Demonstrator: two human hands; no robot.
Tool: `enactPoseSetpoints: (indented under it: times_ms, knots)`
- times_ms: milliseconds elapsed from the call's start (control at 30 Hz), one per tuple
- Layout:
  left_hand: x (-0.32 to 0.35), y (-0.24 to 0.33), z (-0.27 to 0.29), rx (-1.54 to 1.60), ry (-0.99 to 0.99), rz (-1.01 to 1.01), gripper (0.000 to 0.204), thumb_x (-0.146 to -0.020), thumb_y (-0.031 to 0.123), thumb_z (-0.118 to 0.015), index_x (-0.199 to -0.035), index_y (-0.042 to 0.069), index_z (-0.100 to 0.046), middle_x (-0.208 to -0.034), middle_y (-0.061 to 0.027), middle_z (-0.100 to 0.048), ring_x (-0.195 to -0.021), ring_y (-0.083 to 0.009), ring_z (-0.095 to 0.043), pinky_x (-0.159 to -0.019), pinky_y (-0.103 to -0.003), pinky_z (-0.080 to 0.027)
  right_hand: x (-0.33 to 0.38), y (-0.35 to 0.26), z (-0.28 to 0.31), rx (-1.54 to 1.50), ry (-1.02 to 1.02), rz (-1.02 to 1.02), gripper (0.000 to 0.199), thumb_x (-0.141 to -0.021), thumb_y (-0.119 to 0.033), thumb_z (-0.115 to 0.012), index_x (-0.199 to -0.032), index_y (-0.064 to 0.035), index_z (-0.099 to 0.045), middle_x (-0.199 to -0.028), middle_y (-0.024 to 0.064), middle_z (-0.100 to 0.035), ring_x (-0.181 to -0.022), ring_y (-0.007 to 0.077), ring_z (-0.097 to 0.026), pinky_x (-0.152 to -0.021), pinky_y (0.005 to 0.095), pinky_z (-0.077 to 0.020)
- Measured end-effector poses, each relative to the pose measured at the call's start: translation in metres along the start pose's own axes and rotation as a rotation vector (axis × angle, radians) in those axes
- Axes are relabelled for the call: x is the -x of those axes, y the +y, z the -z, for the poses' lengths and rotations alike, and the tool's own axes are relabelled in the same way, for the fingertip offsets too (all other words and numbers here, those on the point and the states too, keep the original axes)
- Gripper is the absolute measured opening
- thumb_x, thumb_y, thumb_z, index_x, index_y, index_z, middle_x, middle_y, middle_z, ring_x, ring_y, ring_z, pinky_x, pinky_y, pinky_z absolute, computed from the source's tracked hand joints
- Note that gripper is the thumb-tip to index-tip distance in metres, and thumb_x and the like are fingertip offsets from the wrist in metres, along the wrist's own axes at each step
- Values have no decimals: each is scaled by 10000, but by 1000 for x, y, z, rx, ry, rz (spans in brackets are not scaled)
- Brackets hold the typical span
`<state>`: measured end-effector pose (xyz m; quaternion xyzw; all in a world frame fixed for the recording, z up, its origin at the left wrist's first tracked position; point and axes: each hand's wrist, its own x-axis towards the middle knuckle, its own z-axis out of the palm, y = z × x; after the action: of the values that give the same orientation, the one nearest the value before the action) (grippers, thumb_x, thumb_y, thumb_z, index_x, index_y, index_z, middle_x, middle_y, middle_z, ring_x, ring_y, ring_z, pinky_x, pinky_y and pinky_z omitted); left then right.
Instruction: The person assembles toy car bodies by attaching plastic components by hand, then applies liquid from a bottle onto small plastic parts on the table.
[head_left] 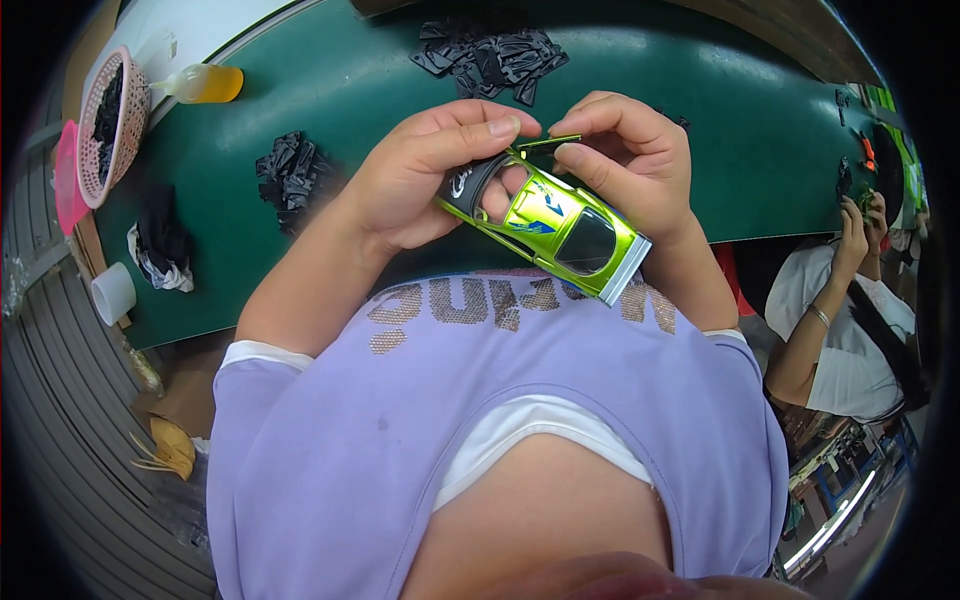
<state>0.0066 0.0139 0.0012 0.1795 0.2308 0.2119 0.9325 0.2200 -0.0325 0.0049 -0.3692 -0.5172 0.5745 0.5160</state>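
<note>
My left hand [420, 165] grips the black front end of a shiny yellow-green toy car body [543, 215]; a fingertip shows through its window opening. The body has blue markings, a dark rear window and a silver strip at its rear end. Between thumb and forefinger, my right hand [635, 160] pinches a slim green-and-black part [550, 144], which looks like a car door, at the body's far side. Whether this part is joined to the body, I cannot tell. Both hands hold the car above the near edge of the green table [380, 75].
Black plastic parts lie in a far heap [490, 62] and a left heap [292, 178]. At left are a pink basket [128, 135], a bottle of yellow liquid [210, 84], a dark cloth [160, 235] and a white cup [114, 292]. A co-worker [840, 330] sits at right.
</note>
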Motion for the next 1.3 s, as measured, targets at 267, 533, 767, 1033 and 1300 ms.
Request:
enactPoseSetpoints:
  times_ms: [267,533,767,1033,1300]
  knots:
    - [1,1,0,3,11,14,252,-963,162,-551,-1131,-26,-570,-815,-123,-662,-616,-171,-654,-587,-252,-537,2,1,4,33,-38,-14,146,-847,70,-645,-991,46,-648,-920,72,-630,-831,105,-626,-730,226,-505]
    - [1,1,-15,-87,157,12,278,-982,197,-526,-1134,-31,-571,-737,-104,-627,-542,-123,-595,-554,-219,-502,0,5,5,143,-24,26,140,-817,56,-686,-952,21,-669,-895,65,-633,-787,100,-626,-684,218,-500]
    - [0,1,-11,-103,190,-15,261,-970,179,-544,-1117,-35,-572,-735,-91,-632,-567,-110,-601,-548,-212,-498,-2,3,4,258,21,15,95,-824,38,-683,-916,15,-681,-843,53,-649,-746,89,-636,-657,206,-500]
    - [1,3,-12,-117,158,-16,262,-961,167,-554,-1130,-33,-566,-731,-75,-637,-560,-94,-593,-553,-213,-493,3,4,7,109,50,-61,97,-863,14,-660,-960,14,-667,-823,28,-659,-718,67,-627,-637,198,-499]
    - [-3,-2,-2,-77,67,-1,243,-951,148,-581,-1124,-22,-569,-785,-95,-647,-609,-135,-627,-594,-244,-526,-3,6,8,87,-56,-67,79,-833,-14,-700,-904,7,-675,-782,21,-641,-690,61,-599,-586,206,-468]
